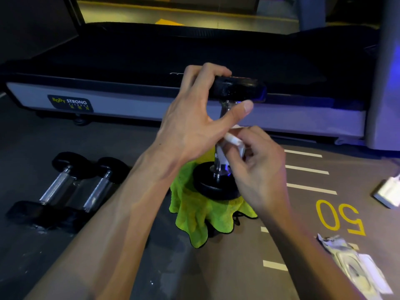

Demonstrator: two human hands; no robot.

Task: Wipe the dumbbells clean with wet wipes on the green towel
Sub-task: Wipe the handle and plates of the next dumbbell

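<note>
While the left hand [194, 118] gripped the upright dumbbell's [225, 135] top head on the green towel [194, 213], the right hand [257, 167] pinched a wet wipe [232, 140] against its handle.

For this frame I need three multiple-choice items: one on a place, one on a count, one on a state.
1. Where does the upright dumbbell stand?
A. on the green towel
B. on the treadmill
C. on the bare floor

2. How many dumbbells lie on the floor at the left?
A. one
B. two
C. four

3. What is the right hand doing?
A. resting open on the floor
B. pressing a white wipe to the dumbbell's handle
C. lifting the towel

Key: 1 A, its lower head sits on the towel. 2 B, the pair lies side by side. 3 B, its fingers hold the wipe against the chrome handle while the left hand grips the top head.
</note>
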